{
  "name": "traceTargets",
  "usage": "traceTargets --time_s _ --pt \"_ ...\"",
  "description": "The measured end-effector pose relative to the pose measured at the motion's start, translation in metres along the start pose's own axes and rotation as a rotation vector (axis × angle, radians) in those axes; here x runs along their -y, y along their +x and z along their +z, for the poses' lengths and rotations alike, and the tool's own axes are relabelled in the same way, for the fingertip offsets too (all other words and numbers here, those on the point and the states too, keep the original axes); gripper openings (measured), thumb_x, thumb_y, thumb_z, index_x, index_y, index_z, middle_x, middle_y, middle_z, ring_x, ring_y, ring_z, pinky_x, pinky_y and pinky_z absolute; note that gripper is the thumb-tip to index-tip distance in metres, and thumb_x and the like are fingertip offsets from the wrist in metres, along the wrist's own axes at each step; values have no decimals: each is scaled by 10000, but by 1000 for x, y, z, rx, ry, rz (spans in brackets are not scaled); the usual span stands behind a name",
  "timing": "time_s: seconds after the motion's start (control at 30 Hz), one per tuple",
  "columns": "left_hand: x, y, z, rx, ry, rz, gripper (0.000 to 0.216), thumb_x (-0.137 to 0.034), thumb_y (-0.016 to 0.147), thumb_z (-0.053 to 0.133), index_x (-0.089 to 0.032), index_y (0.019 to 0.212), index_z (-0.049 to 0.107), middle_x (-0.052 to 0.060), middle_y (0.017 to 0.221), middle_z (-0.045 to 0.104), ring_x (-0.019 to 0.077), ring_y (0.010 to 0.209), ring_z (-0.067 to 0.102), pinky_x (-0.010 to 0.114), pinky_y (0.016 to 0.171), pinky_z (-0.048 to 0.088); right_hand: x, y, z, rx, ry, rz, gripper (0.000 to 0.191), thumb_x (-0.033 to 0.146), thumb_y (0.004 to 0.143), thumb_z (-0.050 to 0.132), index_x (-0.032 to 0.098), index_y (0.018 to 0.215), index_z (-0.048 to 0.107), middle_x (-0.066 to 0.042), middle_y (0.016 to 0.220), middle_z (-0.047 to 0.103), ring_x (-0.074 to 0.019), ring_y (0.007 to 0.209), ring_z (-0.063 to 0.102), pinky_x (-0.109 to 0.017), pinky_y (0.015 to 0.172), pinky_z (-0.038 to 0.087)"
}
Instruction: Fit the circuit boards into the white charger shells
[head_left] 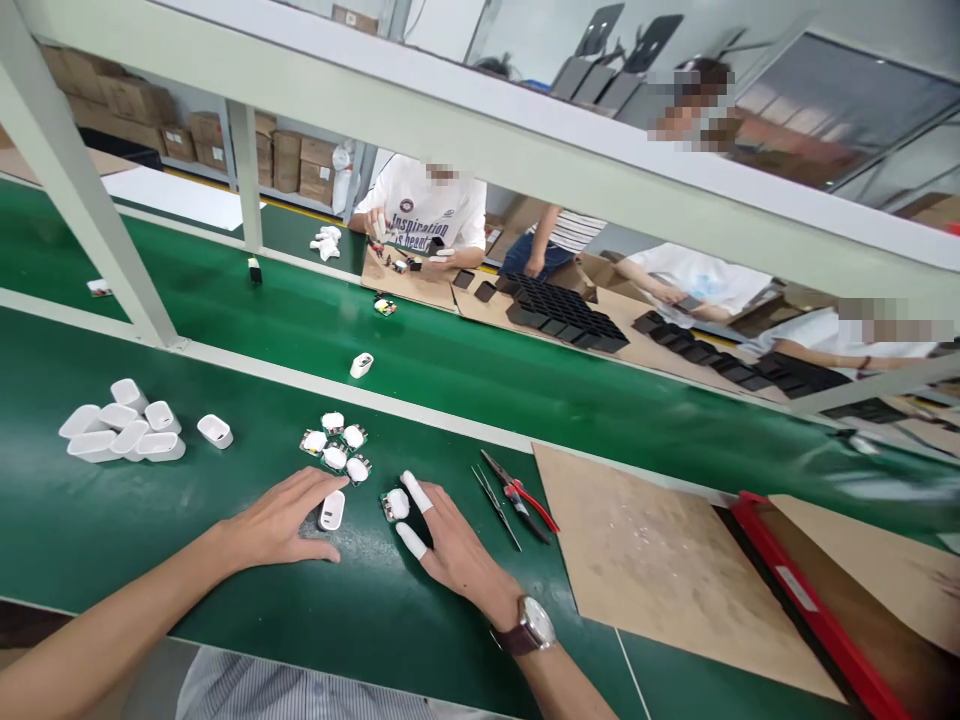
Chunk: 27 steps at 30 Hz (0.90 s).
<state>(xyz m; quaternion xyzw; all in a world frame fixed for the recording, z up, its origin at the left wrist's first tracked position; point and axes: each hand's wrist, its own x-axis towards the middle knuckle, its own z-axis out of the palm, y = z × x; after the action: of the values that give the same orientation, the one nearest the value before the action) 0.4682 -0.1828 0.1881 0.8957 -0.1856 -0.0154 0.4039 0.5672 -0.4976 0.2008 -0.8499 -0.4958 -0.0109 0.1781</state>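
My left hand (281,520) lies on the green bench with its fingers closed around a white charger shell (331,510). My right hand (442,535), with white finger cots and a wristwatch, pinches a small white charger insert with a circuit board (395,503). Just beyond both hands sits a cluster of several similar inserts (336,446). A pile of empty white shells (120,432) lies at the far left, with one more shell (214,431) beside it.
Red-handled pliers (521,495) and tweezers (495,505) lie right of my right hand. A cardboard sheet (660,560) and a red-edged tray (817,610) sit further right. One white shell (361,365) rides the green conveyor. Several people work across the belt beside black trays (570,315).
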Motion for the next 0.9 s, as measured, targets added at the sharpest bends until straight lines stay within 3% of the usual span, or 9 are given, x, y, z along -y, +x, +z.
traceTargets --time_s 0.1,0.23,0.37,0.47,0.53,0.67,0.9 --pt "-4 -3 -3 20 -16 -69 784 -411 934 741 -349 1603 338 85 1513 553 322 1372 543 480 1136 482 1 1 0 -84 3 -40 547 183 1037 524 224 1564 384 -154 1348 642 -310 1235 613 -549 1025 573" --pt "-5 -1 -1 -36 5 -102 712 -316 973 675 -332 1600 339 81 1398 630 295 1256 612 460 1079 518 25 15 3 -243 96 -62 519 160 988 595 254 1480 461 -125 1219 672 -290 1130 650 -518 949 603" --pt "0 2 0 -144 71 -117 819 -431 834 849 -276 1530 446 101 1289 661 327 1168 633 506 1038 528 55 33 3 -309 166 -77 533 124 945 628 235 1444 480 -129 1228 661 -284 1145 624 -504 960 590" --pt "2 0 -7 -117 -16 -116 994 -439 713 941 -289 1547 421 117 1444 572 334 1262 596 471 1031 546 64 41 3 -337 166 -70 498 112 932 638 216 1400 504 -128 1198 663 -274 1115 616 -488 943 591" --pt "1 0 -12 -58 -81 -74 885 -352 748 924 -296 1506 472 99 1480 563 311 1302 581 446 1068 527 66 43 2 -354 171 -58 477 108 933 632 213 1384 515 -124 1180 662 -266 1095 612 -477 927 594" --pt "0 2 -9 -31 -85 -19 498 -300 823 871 -251 1261 641 54 1196 707 276 1140 636 423 1001 538 71 42 1 -363 166 -54 484 105 934 628 203 1395 514 -130 1184 653 -269 1094 604 -475 916 596" --pt "0 3 6 -188 70 119 513 -479 888 806 -205 1262 586 90 1154 647 268 1042 568 418 910 527 84 42 2 -332 34 -120 492 118 938 658 148 1405 508 -168 1200 658 -302 1103 601 -491 919 596"
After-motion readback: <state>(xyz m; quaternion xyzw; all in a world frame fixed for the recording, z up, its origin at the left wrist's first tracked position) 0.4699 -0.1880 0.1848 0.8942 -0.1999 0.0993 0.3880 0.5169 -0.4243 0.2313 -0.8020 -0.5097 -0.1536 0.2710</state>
